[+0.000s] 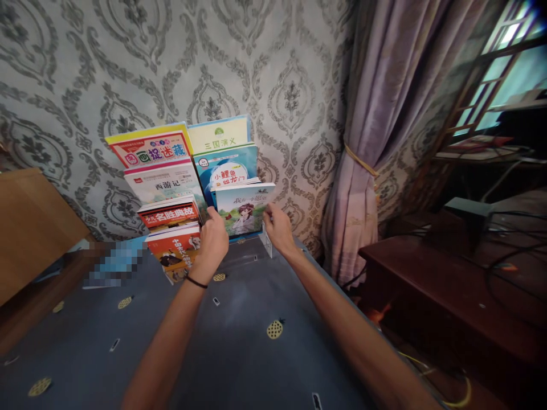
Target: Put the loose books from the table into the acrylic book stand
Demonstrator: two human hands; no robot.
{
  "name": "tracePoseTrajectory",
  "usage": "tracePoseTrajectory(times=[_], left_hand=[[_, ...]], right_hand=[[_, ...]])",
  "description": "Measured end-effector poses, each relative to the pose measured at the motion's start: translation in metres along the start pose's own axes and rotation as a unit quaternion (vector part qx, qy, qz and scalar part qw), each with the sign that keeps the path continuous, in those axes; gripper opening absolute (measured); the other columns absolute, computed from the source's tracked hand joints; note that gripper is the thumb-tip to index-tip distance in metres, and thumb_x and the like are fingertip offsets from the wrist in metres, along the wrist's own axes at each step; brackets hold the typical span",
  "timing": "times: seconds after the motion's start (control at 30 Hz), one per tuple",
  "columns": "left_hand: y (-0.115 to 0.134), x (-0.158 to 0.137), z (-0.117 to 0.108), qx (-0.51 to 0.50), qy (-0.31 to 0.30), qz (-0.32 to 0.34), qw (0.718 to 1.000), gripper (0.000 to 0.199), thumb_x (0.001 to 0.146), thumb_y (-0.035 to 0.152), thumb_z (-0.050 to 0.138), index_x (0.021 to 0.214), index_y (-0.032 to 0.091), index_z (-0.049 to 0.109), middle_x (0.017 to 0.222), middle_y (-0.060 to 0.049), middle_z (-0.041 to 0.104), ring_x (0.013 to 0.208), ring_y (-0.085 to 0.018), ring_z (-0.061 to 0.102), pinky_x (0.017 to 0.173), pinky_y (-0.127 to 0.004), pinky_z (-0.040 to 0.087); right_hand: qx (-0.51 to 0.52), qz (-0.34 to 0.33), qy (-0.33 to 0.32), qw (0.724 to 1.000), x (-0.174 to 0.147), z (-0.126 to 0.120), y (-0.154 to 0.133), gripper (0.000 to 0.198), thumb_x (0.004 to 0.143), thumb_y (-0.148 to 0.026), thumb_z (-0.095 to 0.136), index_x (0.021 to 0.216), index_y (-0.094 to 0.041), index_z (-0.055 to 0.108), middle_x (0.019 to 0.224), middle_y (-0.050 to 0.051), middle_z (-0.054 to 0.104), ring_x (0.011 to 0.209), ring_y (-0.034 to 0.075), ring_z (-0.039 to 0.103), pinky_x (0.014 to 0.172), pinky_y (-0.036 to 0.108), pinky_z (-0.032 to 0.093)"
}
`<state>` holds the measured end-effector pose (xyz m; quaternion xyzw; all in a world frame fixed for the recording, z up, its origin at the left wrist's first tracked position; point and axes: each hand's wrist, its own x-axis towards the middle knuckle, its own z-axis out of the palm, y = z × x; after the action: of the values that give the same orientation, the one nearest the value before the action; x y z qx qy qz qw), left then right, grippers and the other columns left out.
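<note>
**Two hands at the front book, right-hand column of a tabletop display**

Far left: a tan, box-like piece (38, 233) at the table's edge. Beside it, a blue item (117, 262) lies flat, its detail pixelated. The dark grey-blue tabletop (252, 364) carries yellow pineapple prints.

Next, the left column of books in rising tiers: an orange-red book (173, 250) lowest in front, a red-and-black book (168, 216) above, then a white book (164, 183), and a pink-and-red book (154, 151) near the top.

Left hand (215, 236), dark band (196, 282) at the wrist: between the columns, by the left edge of the front book; thumb up, fingers largely hidden. Cannot tell whether it grips.

Front book (243, 212), pale cover with a drawn figure: upright, leaning back, lowest of the right column. Behind it, a blue book (228, 168), then a pale yellow-green book (220, 134).

Right hand (277, 228): fingers curled at the front book's right edge, above a white upright support (267, 242); cannot tell whether they pinch.

Farther right: tied mauve curtain (376, 125), dark red cabinet (448, 296), window (491, 80).
</note>
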<state>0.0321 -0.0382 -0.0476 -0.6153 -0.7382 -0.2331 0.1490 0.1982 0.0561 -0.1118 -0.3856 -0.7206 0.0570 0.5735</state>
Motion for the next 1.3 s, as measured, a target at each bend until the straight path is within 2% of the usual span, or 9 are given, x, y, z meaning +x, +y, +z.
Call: tracePoseTrajectory(times=[0.1,0.23,0.47,0.6,0.7,0.87,1.03,1.17,1.3], left_hand=[[0.001,-0.002,0.003,0.008,-0.034,0.002,0.999,0.048,0.082,-0.004,0.041,0.130,0.005,0.036,0.091,-0.023,0.073,0.091,-0.033,0.074,0.077,-0.037,0.053],[0.002,-0.007,0.009,0.007,-0.076,0.005,0.997,0.047,0.084,-0.003,0.043,0.129,0.004,0.036,0.097,-0.025,0.072,0.095,-0.034,0.073,0.079,-0.037,0.053],[0.002,-0.009,0.006,-0.001,-0.076,-0.012,0.997,0.036,0.090,0.004,0.041,0.126,0.006,0.039,0.094,-0.024,0.073,0.093,-0.034,0.074,0.079,-0.039,0.053],[-0.001,-0.003,0.002,-0.035,-0.053,-0.029,0.998,0.047,0.095,0.013,0.041,0.139,0.004,0.026,0.098,-0.023,0.073,0.097,-0.033,0.073,0.082,-0.039,0.052],[-0.004,0.002,0.004,-0.094,-0.042,-0.036,0.994,0.053,0.096,0.016,0.043,0.143,0.006,0.023,0.103,-0.021,0.072,0.102,-0.031,0.071,0.086,-0.039,0.051],[-0.007,0.005,0.013,-0.129,-0.049,-0.031,0.990,0.047,0.093,0.013,0.044,0.138,0.009,0.033,0.112,-0.020,0.070,0.108,-0.030,0.069,0.090,-0.038,0.050],[-0.009,0.007,0.021,-0.159,-0.041,-0.030,0.986,0.048,0.092,0.014,0.047,0.139,0.011,0.033,0.124,-0.021,0.065,0.115,-0.028,0.065,0.095,-0.037,0.048],[-0.014,0.011,0.024,-0.180,-0.036,-0.029,0.983,0.043,0.090,0.012,0.049,0.131,0.017,0.038,0.118,-0.014,0.068,0.110,-0.025,0.066,0.093,-0.037,0.049],[-0.019,0.012,0.026,-0.197,-0.036,-0.018,0.980,0.039,0.089,0.012,0.049,0.127,0.017,0.042,0.114,-0.013,0.069,0.106,-0.024,0.066,0.092,-0.037,0.050]], right_hand=[[-0.008,-0.011,-0.012,1.000,0.000,0.002,0.001,0.025,0.091,-0.019,0.039,0.106,-0.021,0.059,0.099,0.012,0.068,0.091,0.028,0.061,0.084,0.038,0.047],[-0.045,-0.007,-0.046,0.998,0.000,0.005,0.005,0.036,0.090,-0.017,0.038,0.118,-0.016,0.060,0.098,0.014,0.068,0.090,0.028,0.060,0.081,0.037,0.047],[-0.071,0.002,-0.049,0.996,-0.001,0.005,0.007,0.043,0.090,-0.018,0.038,0.127,-0.014,0.059,0.094,0.012,0.066,0.088,0.027,0.059,0.078,0.035,0.047],[-0.076,0.015,-0.031,0.997,-0.002,0.004,0.005,0.044,0.091,-0.021,0.038,0.130,-0.015,0.058,0.099,0.013,0.062,0.091,0.027,0.058,0.080,0.037,0.048],[-0.055,0.016,-0.021,0.998,-0.002,0.006,0.005,0.046,0.090,-0.021,0.041,0.132,-0.016,0.058,0.109,0.015,0.061,0.100,0.029,0.058,0.087,0.041,0.049],[0.040,0.028,-0.033,0.998,0.000,0.013,0.015,0.051,0.087,-0.021,0.044,0.136,-0.015,0.056,0.117,0.016,0.066,0.109,0.031,0.059,0.098,0.048,0.048],[0.075,0.039,-0.031,0.996,0.000,0.016,0.023,0.050,0.085,-0.021,0.046,0.134,-0.020,0.058,0.120,0.013,0.068,0.109,0.029,0.063,0.096,0.047,0.051],[0.105,0.048,-0.027,0.993,0.000,0.018,0.023,0.050,0.083,-0.020,0.047,0.131,-0.020,0.060,0.121,0.012,0.068,0.108,0.028,0.065,0.093,0.046,0.053],[0.115,0.055,-0.020,0.992,-0.001,0.018,0.023,0.048,0.082,-0.019,0.048,0.128,-0.021,0.063,0.118,0.012,0.068,0.107,0.029,0.065,0.093,0.046,0.053]])
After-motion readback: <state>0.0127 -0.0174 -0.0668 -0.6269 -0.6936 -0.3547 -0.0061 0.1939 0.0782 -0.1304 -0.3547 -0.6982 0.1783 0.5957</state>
